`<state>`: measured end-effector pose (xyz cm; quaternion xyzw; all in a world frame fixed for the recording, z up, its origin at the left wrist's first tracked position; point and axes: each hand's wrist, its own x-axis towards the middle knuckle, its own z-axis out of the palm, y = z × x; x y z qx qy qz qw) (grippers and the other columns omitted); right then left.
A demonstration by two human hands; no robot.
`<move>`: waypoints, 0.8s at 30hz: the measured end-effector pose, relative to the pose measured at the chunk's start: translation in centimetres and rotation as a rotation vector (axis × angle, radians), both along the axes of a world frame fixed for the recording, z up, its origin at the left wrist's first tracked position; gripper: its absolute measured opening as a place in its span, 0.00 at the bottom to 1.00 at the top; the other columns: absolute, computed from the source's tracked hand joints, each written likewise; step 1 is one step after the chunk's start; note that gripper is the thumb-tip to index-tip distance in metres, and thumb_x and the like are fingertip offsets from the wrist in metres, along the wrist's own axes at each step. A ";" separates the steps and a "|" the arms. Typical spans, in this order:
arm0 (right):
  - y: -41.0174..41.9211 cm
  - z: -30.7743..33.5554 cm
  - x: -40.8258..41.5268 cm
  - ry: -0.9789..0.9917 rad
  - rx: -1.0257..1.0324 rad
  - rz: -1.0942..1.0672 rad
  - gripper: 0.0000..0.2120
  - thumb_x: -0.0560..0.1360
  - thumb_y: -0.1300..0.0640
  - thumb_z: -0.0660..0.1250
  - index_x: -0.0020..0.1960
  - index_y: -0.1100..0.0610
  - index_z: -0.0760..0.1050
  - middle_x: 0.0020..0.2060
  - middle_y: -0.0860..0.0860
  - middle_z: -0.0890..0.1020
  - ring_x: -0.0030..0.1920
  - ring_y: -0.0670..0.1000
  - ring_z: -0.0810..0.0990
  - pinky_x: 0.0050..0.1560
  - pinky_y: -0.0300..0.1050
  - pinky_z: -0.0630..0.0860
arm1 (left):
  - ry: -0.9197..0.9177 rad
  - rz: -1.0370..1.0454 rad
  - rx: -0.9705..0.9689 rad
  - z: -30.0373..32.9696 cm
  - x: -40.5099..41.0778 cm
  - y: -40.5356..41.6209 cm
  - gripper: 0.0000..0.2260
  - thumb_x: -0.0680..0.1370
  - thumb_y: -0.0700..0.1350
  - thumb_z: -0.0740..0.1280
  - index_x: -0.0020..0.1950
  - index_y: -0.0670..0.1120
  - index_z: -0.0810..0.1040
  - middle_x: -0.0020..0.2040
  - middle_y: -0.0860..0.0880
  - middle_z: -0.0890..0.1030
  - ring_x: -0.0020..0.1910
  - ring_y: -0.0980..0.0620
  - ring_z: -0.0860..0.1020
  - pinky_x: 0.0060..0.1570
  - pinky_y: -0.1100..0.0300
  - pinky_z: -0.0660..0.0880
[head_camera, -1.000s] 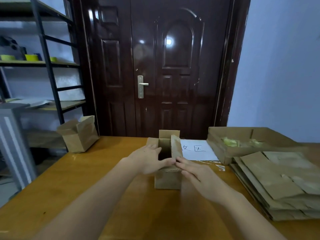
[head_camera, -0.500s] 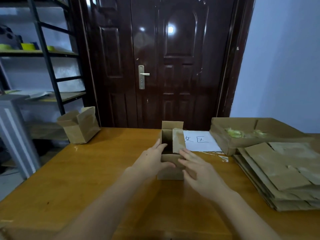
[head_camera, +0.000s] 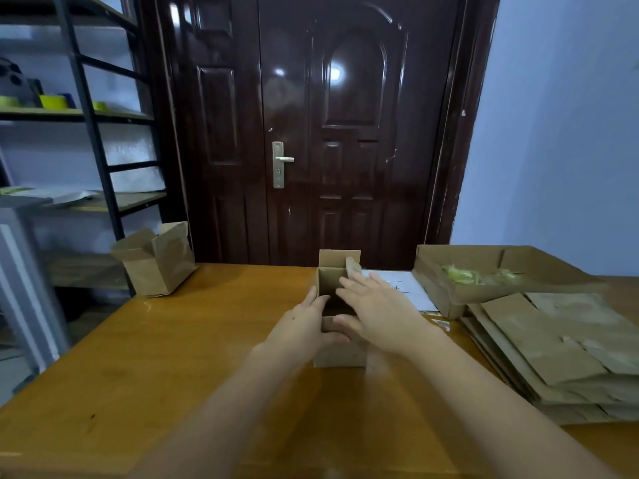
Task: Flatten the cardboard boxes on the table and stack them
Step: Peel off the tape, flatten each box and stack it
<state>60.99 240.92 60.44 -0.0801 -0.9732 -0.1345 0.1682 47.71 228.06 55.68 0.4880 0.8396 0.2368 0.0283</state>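
Observation:
A small brown cardboard box (head_camera: pixel 340 356) stands upright mid-table with its top flaps open. My left hand (head_camera: pixel 304 326) holds its near left corner, fingers along the left wall and thumb across the near flap. My right hand (head_camera: pixel 377 312) lies over the opening with straight fingers touching the right flap, its thumb on the near flap. A stack of flattened boxes (head_camera: pixel 553 347) lies at the right. A second open box (head_camera: pixel 155 261) stands at the table's far left corner.
A shallow cardboard tray (head_camera: pixel 446 295) with yellow-green scraps sits behind the stack, beside a white sheet of paper (head_camera: pixel 415 292). The wooden table (head_camera: pixel 138 357) ends at a dark door behind. A metal shelf rack (head_camera: pixel 86 115) stands to the left.
My right hand has moved from the near flap up over the box opening to the right flap. My left hand has stayed on the box's left side.

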 end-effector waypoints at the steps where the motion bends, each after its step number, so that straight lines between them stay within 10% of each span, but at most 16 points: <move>1: 0.4 0.1 0.5 0.038 0.031 -0.032 0.33 0.79 0.33 0.50 0.74 0.53 0.71 0.75 0.51 0.70 0.77 0.53 0.62 0.78 0.53 0.54 | 0.003 0.006 0.002 -0.1 0.0 0.1 0.42 0.75 0.67 0.70 0.83 0.54 0.57 0.85 0.48 0.50 0.77 0.44 0.67 0.72 0.51 0.68; 7: 1.2 -0.9 2.8 0.117 0.021 -0.290 0.40 0.75 0.24 0.45 0.70 0.49 0.75 0.65 0.47 0.79 0.69 0.53 0.70 0.72 0.51 0.64 | -0.009 0.026 0.017 -0.8 -0.3 0.4 0.44 0.74 0.68 0.71 0.83 0.57 0.55 0.85 0.50 0.49 0.79 0.43 0.63 0.74 0.48 0.66; 12: -0.3 -3.8 1.8 0.133 -0.398 -0.334 0.35 0.77 0.28 0.56 0.77 0.46 0.62 0.59 0.49 0.81 0.58 0.52 0.79 0.53 0.47 0.78 | -0.038 0.029 0.065 -1.6 -0.7 0.8 0.42 0.74 0.66 0.72 0.83 0.58 0.56 0.85 0.51 0.51 0.78 0.44 0.64 0.74 0.47 0.66; 20: -0.5 -6.1 0.6 0.277 -0.734 -0.331 0.32 0.80 0.38 0.61 0.80 0.46 0.58 0.60 0.52 0.80 0.56 0.54 0.80 0.54 0.48 0.81 | -0.068 0.018 0.113 -2.3 -1.1 1.6 0.41 0.74 0.63 0.74 0.82 0.61 0.57 0.84 0.53 0.53 0.79 0.44 0.63 0.74 0.45 0.66; 24: -0.2 -5.5 0.8 0.256 -0.797 -0.292 0.30 0.79 0.40 0.64 0.79 0.44 0.61 0.55 0.48 0.78 0.47 0.46 0.74 0.33 0.33 0.73 | -0.045 0.041 0.087 -2.0 -1.0 1.3 0.43 0.71 0.67 0.74 0.81 0.61 0.58 0.84 0.52 0.53 0.78 0.43 0.64 0.73 0.45 0.67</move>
